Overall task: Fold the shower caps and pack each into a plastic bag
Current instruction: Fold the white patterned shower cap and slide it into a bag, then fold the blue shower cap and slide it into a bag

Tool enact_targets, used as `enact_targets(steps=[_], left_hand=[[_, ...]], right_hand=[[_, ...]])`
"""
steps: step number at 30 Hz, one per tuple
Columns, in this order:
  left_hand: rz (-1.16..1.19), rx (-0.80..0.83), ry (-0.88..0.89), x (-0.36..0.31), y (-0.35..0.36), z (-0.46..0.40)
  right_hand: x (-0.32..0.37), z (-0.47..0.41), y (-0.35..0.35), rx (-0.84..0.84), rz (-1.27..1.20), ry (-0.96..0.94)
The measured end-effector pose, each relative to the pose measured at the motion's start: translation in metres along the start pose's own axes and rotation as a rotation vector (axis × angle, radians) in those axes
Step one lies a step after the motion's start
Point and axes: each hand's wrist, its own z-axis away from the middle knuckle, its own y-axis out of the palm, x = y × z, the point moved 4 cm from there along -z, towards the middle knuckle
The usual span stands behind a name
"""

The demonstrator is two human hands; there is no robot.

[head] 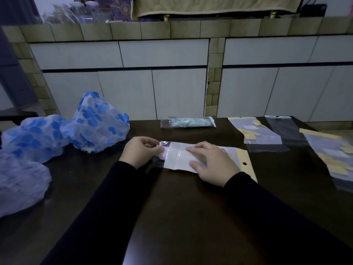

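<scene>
A clear plastic bag (177,156) with a yellow header strip lies flat in the middle of the dark table (191,197), a pale folded shower cap showing inside its left end. My left hand (140,153) pinches the bag's left end between thumb and fingers. Flat on the bag's right half rests my right hand (212,165), its fingers spread and pressing down. A packed bag holding a green shower cap (188,122) lies further back. Three loose shower caps with blue flowers (97,123) (34,137) (19,182) sit puffed up on the left.
Several empty plastic bags with yellow strips (257,132) (332,155) are spread over the table's right side. Behind the table stands a tiled counter with white cabinet doors (172,88).
</scene>
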Motion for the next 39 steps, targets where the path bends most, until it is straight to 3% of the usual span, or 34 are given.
enact_targets(steps=[4,11,14,17,19,22,28,39], left_hand=[[0.0,-0.038,-0.05,-0.003,0.005,0.002],[0.16,0.249,-0.018,-0.02,0.022,0.018],[0.173,0.14,0.04,-0.015,0.017,0.011],[-0.177,-0.1,0.04,0.002,-0.001,-0.002],[-0.489,-0.11,-0.033,0.015,-0.004,-0.005],[-0.708,-0.082,-0.032,0.021,0.004,-0.006],[-0.763,-0.107,-0.006,0.025,0.009,-0.008],[-0.762,-0.116,-0.016,0.024,0.008,-0.009]], right_hand=[[0.0,-0.002,0.003,-0.016,-0.011,0.006],[0.006,-0.005,0.004,-0.01,0.075,-0.032],[0.007,-0.007,0.004,-0.029,0.087,-0.032],[0.004,-0.01,0.002,-0.079,0.152,-0.022],[0.0,-0.015,0.002,-0.116,0.198,-0.004],[-0.005,-0.027,0.003,-0.117,0.226,0.036],[0.004,-0.059,0.008,-0.052,0.27,0.054],[-0.007,-0.085,0.011,-0.082,0.213,0.122]])
